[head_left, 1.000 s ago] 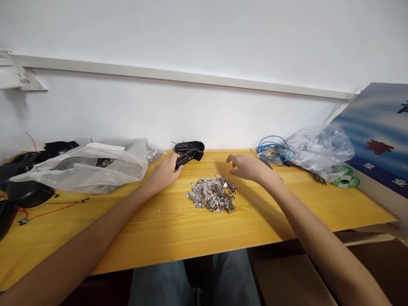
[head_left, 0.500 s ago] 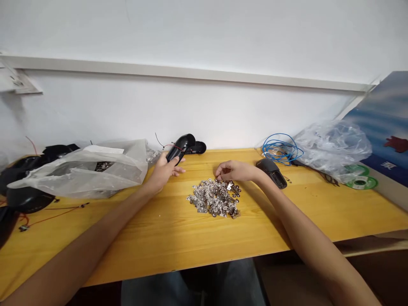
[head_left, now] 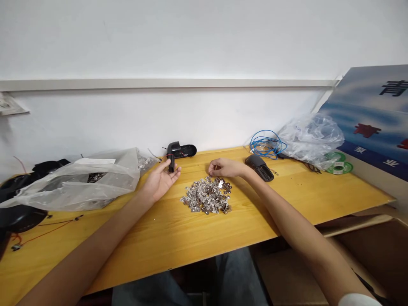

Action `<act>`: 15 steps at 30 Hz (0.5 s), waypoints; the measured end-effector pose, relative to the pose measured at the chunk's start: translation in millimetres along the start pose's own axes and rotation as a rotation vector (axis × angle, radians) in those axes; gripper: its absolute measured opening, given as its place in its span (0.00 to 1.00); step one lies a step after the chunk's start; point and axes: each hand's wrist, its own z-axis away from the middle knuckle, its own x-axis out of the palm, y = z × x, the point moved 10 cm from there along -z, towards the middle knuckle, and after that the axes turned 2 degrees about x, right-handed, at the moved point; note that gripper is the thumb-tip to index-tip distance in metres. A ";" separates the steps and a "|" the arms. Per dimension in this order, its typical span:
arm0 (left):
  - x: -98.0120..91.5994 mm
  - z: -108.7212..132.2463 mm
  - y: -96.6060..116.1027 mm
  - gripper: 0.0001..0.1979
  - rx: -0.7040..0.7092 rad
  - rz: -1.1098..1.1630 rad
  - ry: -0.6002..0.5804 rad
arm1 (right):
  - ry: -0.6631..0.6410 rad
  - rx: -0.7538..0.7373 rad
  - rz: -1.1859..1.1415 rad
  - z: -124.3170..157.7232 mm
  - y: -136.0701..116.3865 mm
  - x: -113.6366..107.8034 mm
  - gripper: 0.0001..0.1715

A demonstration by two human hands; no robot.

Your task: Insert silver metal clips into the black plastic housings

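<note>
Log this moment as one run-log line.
left hand: holds black plastic part | right hand: at silver metal tab pile

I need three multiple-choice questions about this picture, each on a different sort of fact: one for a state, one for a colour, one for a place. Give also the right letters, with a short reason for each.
1. What is the left hand holding?
A. A roll of green tape
B. Nothing
C. A small black part

2. What colour is the wire coil?
A. Red
B. Blue
C. Green

3. Where is the pile of metal pieces?
A. On the wooden table, by the right hand
B. Inside a cardboard box
C. On the person's lap

Answers:
1. C, the part sits in the fingers.
2. B, the loops show blue.
3. A, the pile lies on the tabletop just below the right fingertips.
</note>
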 end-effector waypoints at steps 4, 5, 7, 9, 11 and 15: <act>9.9 7.5 -8.8 0.04 -0.126 -0.014 -0.093 | 0.221 -0.052 0.020 1.0 -10.2 -15.5 0.02; 13.6 10.1 -11.3 0.06 -0.155 -0.034 -0.134 | 0.260 -0.077 0.005 1.5 -14.8 -17.3 0.01; 17.9 14.1 -13.0 0.10 -0.160 -0.080 -0.178 | 0.316 -0.129 -0.058 2.3 -24.1 -18.9 0.01; 19.5 16.0 -11.3 0.14 -0.098 -0.133 -0.182 | 0.365 -0.168 -0.165 2.8 -31.1 -20.2 0.02; 22.8 17.4 -10.6 0.18 -0.023 -0.178 -0.199 | 0.411 -0.177 -0.300 3.0 -33.7 -20.7 0.05; 25.8 17.0 -9.1 0.25 0.153 -0.286 -0.236 | 0.417 -0.129 -0.512 0.8 -34.0 -7.2 0.10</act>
